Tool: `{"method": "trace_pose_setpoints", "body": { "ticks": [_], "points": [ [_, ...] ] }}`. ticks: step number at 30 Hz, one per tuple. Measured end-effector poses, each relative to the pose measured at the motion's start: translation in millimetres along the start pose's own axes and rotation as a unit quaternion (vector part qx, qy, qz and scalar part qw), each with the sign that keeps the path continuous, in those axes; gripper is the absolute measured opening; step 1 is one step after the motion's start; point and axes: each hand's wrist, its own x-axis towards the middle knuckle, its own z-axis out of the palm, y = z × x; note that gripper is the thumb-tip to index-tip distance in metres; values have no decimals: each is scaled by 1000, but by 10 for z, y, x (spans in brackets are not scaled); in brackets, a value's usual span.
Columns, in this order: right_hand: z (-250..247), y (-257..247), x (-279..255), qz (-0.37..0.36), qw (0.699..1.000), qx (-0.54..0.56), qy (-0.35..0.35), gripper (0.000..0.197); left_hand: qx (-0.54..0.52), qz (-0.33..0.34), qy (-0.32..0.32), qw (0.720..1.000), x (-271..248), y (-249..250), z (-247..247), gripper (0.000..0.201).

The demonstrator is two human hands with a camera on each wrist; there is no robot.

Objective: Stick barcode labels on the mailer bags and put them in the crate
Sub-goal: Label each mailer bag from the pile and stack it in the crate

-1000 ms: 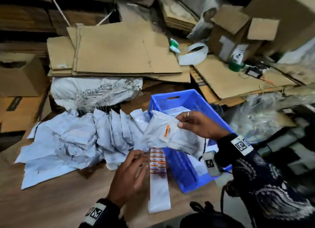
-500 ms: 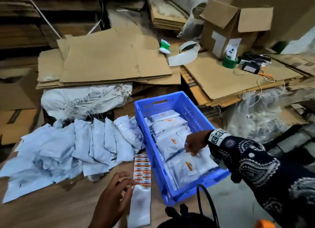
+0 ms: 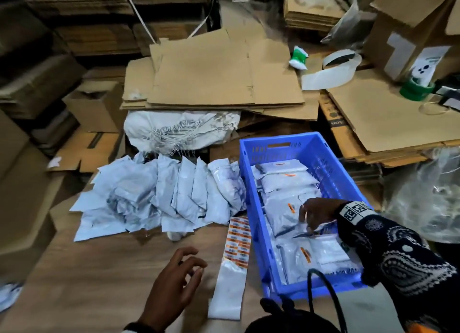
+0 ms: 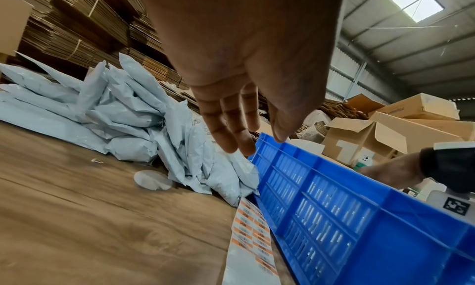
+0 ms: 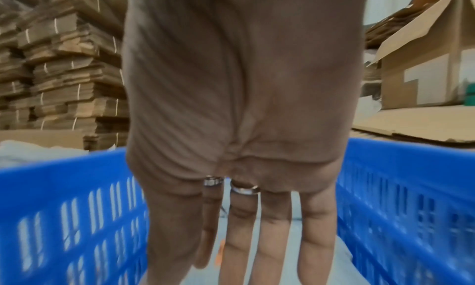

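A blue plastic crate (image 3: pixel 251 208) stands at the table's right and holds several grey mailer bags (image 3: pixel 286 181) with orange labels. My right hand (image 3: pixel 316 213) reaches down inside it just above the bags. In the right wrist view its fingers (image 5: pixel 257 238) are straight between the crate walls (image 5: pixel 77 208) and grip nothing. A pile of unlabelled mailer bags (image 3: pixel 161 195) lies left of the crate. The strip of orange barcode labels (image 3: pixel 236 245) lies along the crate's left side. My left hand (image 3: pixel 181 278) hovers open above the table, left of the strip, fingers spread (image 4: pixel 239 131).
Flattened cardboard sheets (image 3: pixel 211 76) and a white woven sack (image 3: pixel 179 131) lie behind the pile. An open cardboard box (image 3: pixel 408 34) and a green tape roll (image 3: pixel 415 91) sit at the back right. A black strap (image 3: pixel 321 298) rises at the crate's near end.
My right hand carried a labelled bag into the crate and let it go. My left hand lifted off the label strip and drifted left.
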Motion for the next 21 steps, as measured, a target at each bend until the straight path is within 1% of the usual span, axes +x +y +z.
{"method": "trace_pose_setpoints", "body": {
  "ticks": [2,3,6,9,11,14,16,17,19,21],
  "points": [
    [-169,-17,-64,-4,997,24,74,20,4,-8,-2,1000,16,-19,-65,9],
    [-239,-61,-77,-19,992,37,120,19,4,-10,-2,1000,29,-37,-94,9],
    [-439,-483,-167,-77,974,48,207,12,-1,-17,6,1000,80,-153,-229,9],
    [-520,-1013,-201,-139,946,67,285,5,-16,-19,12,1000,140,-300,-390,8],
    [-483,-1420,-133,-173,930,108,305,3,-20,-14,12,1000,168,-429,-522,7],
    [-315,-2082,79,-206,914,171,306,4,-21,-9,19,1000,194,-654,-755,8],
    [-157,-2543,306,-220,910,187,298,7,-24,-8,26,999,190,-836,-936,8],
    [-61,-2742,423,-213,912,192,294,8,-26,-10,28,999,186,-924,-1012,8],
    [128,-3166,700,-200,912,204,293,15,-34,-15,34,999,166,-1138,-1201,12],
    [274,-3599,924,-195,915,181,302,32,-36,-16,42,998,134,-1366,-1395,17]
  ]
}}
